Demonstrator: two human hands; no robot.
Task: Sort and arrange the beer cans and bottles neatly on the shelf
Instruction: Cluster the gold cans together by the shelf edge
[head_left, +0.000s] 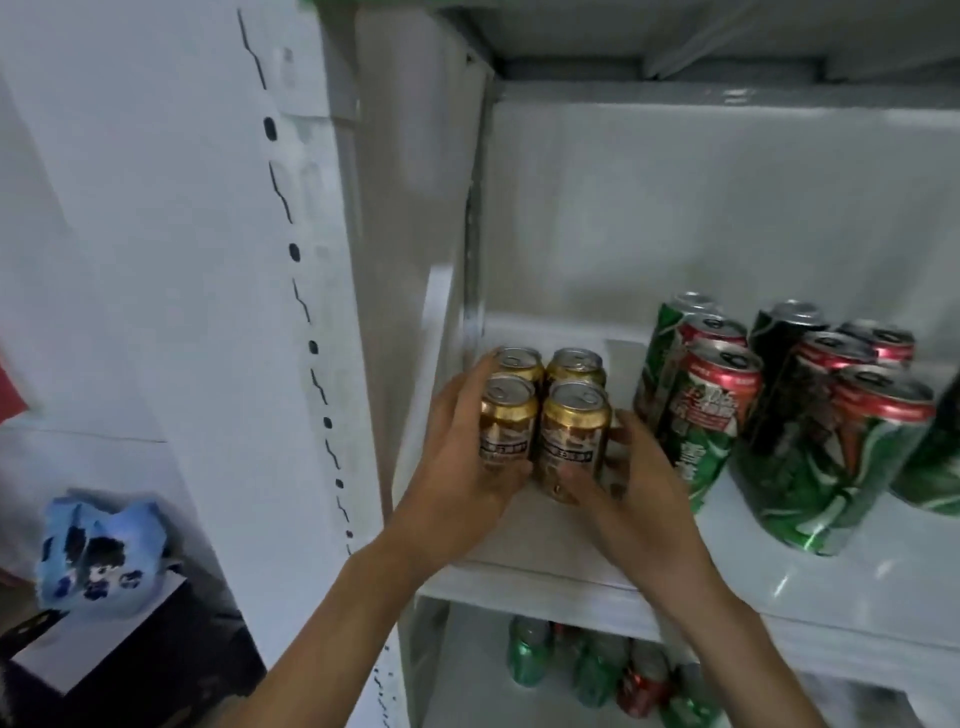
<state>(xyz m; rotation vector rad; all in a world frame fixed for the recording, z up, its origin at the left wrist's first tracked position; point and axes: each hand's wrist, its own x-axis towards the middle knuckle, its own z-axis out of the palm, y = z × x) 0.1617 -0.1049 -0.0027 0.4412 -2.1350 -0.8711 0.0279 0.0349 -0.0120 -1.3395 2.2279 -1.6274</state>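
Several gold beer cans (571, 431) stand in a tight two-by-two block at the left end of the white shelf (571, 587). My left hand (457, 467) wraps the left side of the block, its fingers on the front left can (506, 421). My right hand (634, 493) presses the block's right side, thumb across the base of the front right can. To the right stands a group of taller green cans with red tops (711, 410), with a black-and-green can (779, 338) behind them.
The shelf's left wall (415, 260) sits right beside the gold cans. More green and red cans (597, 670) fill the shelf below. A blue printed bag (98, 556) rests on a box at the lower left, outside the shelving.
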